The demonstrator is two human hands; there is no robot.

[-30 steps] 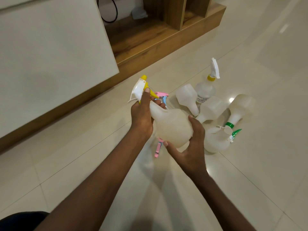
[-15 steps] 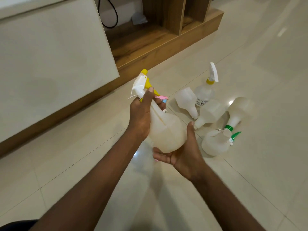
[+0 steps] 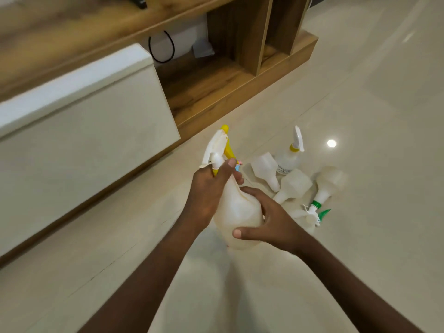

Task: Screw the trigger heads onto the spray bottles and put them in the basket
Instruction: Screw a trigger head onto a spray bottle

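A see-through white spray bottle (image 3: 236,212) is held up in the air over the shiny floor (image 3: 360,236), in the middle of the view. On its neck sits a white and yellow trigger head (image 3: 219,146), pointing up and away.

The left hand (image 3: 207,195) wraps around the neck just under the trigger head, with its fingers curled tight on it. The right hand (image 3: 269,222) hugs the fat round body of the bottle from the right side, thumb low in front, fingers pressed against the plastic.

Behind the hands, more bottles sit in a small bunch on the floor. One standing bottle (image 3: 288,159) has a white trigger and a yellow collar. Two open bottles (image 3: 265,167) lie on their sides next to it, touching or nearly so. A bottle with a green collar (image 3: 330,182) lies farther right, and a green-tipped trigger head (image 3: 317,212) shows just past the right hand. A bit of pink and blue (image 3: 237,165) peeks out by the left fingers; it may be another trigger head, but it is too hidden to tell.

To the left is a white cabinet (image 3: 84,131) and a wooden shelf unit (image 3: 228,75).
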